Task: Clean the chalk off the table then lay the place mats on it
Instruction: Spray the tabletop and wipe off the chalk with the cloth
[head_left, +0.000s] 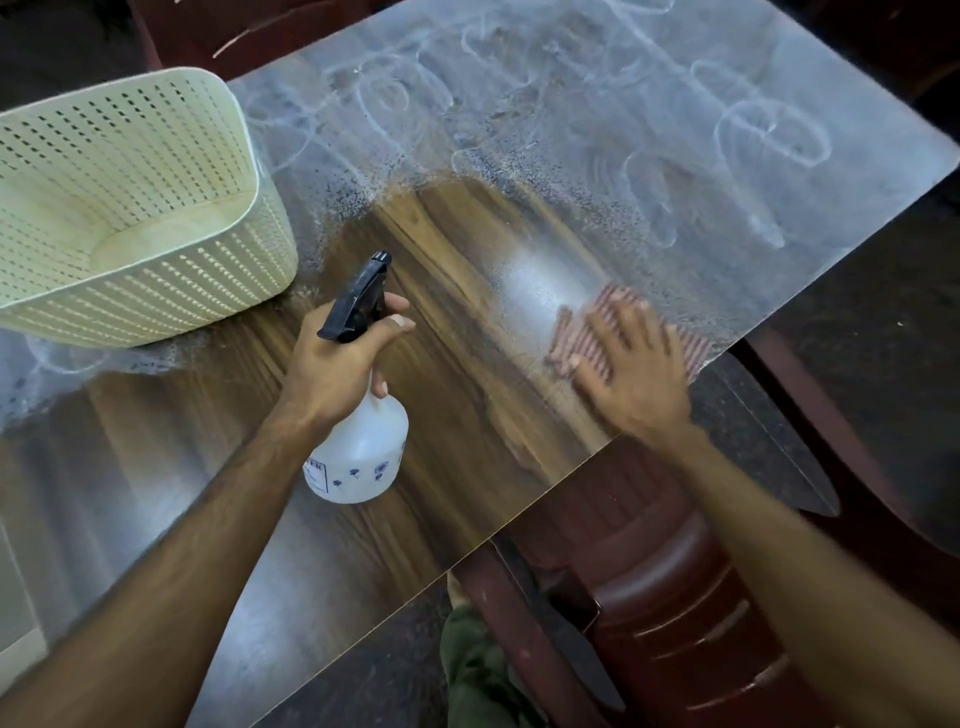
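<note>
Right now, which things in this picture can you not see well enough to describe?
1. Head view: the cloth is motion-blurred and partly under the right hand; its full shape is unclear.
2. The label on the spray bottle is too small and turned away to read.
3. The basket is cut off by the left edge.
4. The chalk scribbles are smeared; no shapes can be read.
5. No place mats show anywhere.
</note>
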